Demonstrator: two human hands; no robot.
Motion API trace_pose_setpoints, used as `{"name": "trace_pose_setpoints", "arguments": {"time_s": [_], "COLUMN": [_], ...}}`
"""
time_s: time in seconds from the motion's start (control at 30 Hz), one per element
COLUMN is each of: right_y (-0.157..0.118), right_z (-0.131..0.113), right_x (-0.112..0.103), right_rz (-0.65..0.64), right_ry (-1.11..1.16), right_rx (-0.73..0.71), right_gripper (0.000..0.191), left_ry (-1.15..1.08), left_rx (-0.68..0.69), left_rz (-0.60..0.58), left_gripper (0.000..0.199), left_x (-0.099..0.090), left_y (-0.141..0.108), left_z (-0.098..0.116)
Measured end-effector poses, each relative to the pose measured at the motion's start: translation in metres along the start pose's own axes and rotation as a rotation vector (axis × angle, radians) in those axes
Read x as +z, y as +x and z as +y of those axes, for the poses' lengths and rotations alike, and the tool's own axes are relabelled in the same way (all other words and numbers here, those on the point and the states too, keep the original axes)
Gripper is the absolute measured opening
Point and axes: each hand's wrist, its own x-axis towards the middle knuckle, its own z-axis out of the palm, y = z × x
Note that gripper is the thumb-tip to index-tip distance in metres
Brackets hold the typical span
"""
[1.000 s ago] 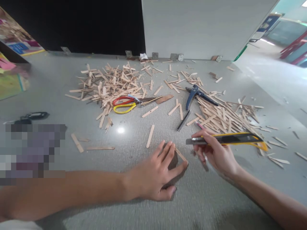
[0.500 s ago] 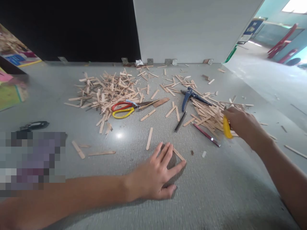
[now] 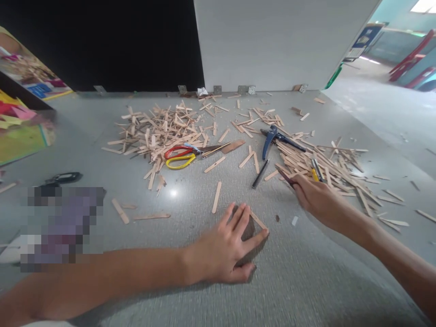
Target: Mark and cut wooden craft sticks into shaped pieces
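Note:
My left hand lies on the grey surface with its fingers spread. Its fingertips press on a small wooden craft stick. Further right, my right hand is closed around a slim dark red pen-like tool, mostly hidden by the fingers. Just beyond that hand a yellow utility knife rests on a pile of craft sticks. A dark pen-like rod lies to the left of the right hand. Another loose stick is above my left hand.
Blue-handled cutters lie on the right pile. Scissors with red and yellow handles lie by the left pile of sticks. A black-and-white panel stands at the back. A black tool lies at left.
My right hand has let go of the yellow knife on the stick pile, moved left and nearer, and taken hold of the dark red tool. My left hand keeps its place on the stick.

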Motion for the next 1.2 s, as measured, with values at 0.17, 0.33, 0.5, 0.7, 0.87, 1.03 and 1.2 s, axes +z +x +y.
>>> {"name": "trace_pose_setpoints", "arguments": {"time_s": [0.17,0.33,0.5,0.7,0.87,1.03,1.2], "right_y": [0.001,-0.003,-0.01,-0.013,-0.009,-0.009,-0.012], "right_z": [-0.029,-0.043,-0.053,-0.07,-0.074,-0.07,-0.07], "right_x": [-0.016,-0.021,-0.007,0.017,0.028,0.032,0.036], "right_rz": [-0.156,-0.024,0.097,-0.088,-0.154,-0.117,-0.066], "right_ry": [0.693,0.948,0.848,0.903,0.87,0.864,0.749], "right_rx": [0.17,0.216,0.179,0.152,0.154,0.151,0.101], "right_gripper": [0.03,0.031,0.039,0.037,0.029,0.028,0.028], "left_ry": [-0.01,-0.026,-0.031,-0.041,-0.026,-0.009,0.009], "left_rx": [-0.01,-0.016,-0.023,-0.019,-0.025,-0.021,-0.009], "left_rz": [0.014,0.042,0.055,0.064,0.064,0.07,0.073], "left_gripper": [0.076,0.074,0.074,0.073,0.081,0.073,0.075], "left_x": [0.0,0.002,0.002,0.002,0.002,0.0,-0.001], "left_y": [-0.001,-0.002,-0.002,-0.002,-0.001,-0.001,0.0], "left_z": [0.0,0.0,-0.001,-0.001,-0.001,-0.001,-0.001]}}
